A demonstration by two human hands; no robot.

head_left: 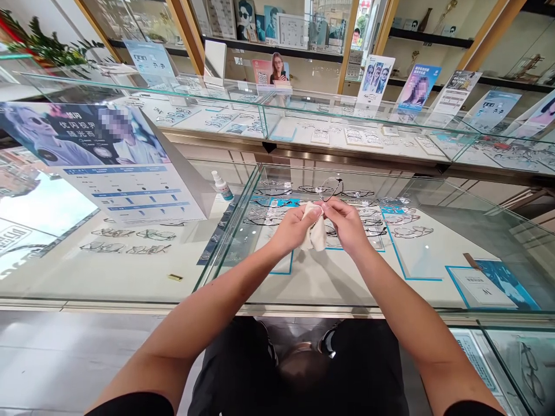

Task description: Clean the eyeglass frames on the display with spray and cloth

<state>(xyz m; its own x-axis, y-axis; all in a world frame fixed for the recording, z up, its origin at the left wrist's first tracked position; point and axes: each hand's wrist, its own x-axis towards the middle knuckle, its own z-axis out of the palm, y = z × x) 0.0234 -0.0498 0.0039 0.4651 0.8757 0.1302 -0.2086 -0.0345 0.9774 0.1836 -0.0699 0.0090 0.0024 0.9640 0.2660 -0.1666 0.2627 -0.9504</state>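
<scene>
Above the glass counter, my left hand (293, 226) is closed on a cream-coloured cleaning cloth (314, 236), which hangs down between my hands. My right hand (346, 224) meets it at the fingertips and pinches a thin-framed pair of eyeglasses (333, 190). Part of the frame rises above my fingers; the rest is hidden by the cloth and the fingers. Beneath the glass lie several rows of eyeglasses (376, 231) on white cards with blue edges.
A spray bottle (222, 186) stands on the counter to the left, behind a large folded advertising card (130, 193). More glass display cases (303, 110) with upright cards run across the back. The counter's front edge (303, 310) lies just before my knees.
</scene>
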